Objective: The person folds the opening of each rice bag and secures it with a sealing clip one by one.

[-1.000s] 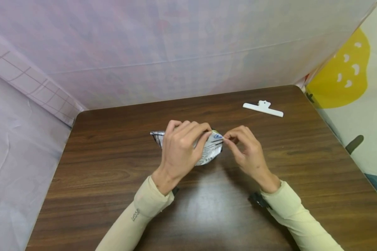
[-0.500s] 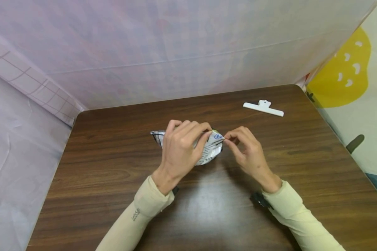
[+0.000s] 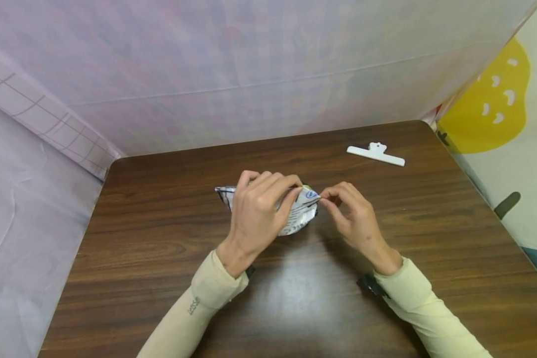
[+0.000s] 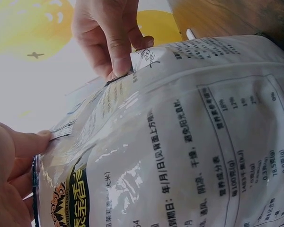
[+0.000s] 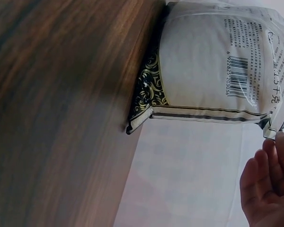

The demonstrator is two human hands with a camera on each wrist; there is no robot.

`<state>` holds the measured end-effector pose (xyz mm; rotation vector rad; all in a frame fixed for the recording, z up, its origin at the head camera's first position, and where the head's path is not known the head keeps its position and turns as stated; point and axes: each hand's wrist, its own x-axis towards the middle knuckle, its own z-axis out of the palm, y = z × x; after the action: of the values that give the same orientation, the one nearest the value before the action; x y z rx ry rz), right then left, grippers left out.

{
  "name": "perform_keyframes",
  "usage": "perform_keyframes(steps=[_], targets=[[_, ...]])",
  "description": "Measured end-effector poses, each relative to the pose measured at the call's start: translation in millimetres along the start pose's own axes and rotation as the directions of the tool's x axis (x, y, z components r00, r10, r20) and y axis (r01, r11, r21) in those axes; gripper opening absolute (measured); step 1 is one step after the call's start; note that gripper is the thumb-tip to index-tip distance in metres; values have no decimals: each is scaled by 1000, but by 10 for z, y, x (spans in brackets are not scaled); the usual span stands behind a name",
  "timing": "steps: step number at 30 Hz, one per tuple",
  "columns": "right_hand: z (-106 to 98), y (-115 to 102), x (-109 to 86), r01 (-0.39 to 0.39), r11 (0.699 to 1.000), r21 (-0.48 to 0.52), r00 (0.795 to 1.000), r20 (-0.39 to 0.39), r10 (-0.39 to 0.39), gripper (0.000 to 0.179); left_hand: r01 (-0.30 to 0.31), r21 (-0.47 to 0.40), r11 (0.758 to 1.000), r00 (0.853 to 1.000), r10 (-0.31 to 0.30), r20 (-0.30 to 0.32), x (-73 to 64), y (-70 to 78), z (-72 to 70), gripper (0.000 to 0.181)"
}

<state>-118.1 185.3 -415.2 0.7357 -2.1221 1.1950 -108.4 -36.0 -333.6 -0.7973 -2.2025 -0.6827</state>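
A white plastic rice bag (image 3: 299,219) with black-and-gold print and dark lettering stands on the table, partly hidden by my left hand (image 3: 257,211). That hand arches over the bag and pinches its top edge between thumb and fingers. At the bag's right top corner, my right hand (image 3: 355,214) pinches the edge between thumb and index finger. In the left wrist view, the right hand (image 4: 111,33) grips the far part of the seam and the left thumb (image 4: 33,142) presses on the near part. A barcode side of the bag (image 5: 203,61) faces the right wrist camera.
A white sealing clip (image 3: 376,153) lies near the back right of the brown wooden table (image 3: 161,238). Behind the table hangs a pale patterned cloth (image 3: 206,64). Another cloth with a yellow shape (image 3: 492,104) is at the right.
Almost nothing differs. My right hand has shifted very slightly to the right, still pinching the bag's corner; my left hand stays put.
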Motion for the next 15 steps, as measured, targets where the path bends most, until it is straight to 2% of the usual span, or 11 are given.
perform_keyframes(steps=[10,15], targets=[[27,-3,21,8,1000,-16,1000,-5,-8,19,-4,-12,1000,1000,4,2,-3,-23,-32,12],[27,-1,21,6,1000,-13,1000,-9,-7,23,-10,22,1000,1000,10,26,4,-8,-57,15]])
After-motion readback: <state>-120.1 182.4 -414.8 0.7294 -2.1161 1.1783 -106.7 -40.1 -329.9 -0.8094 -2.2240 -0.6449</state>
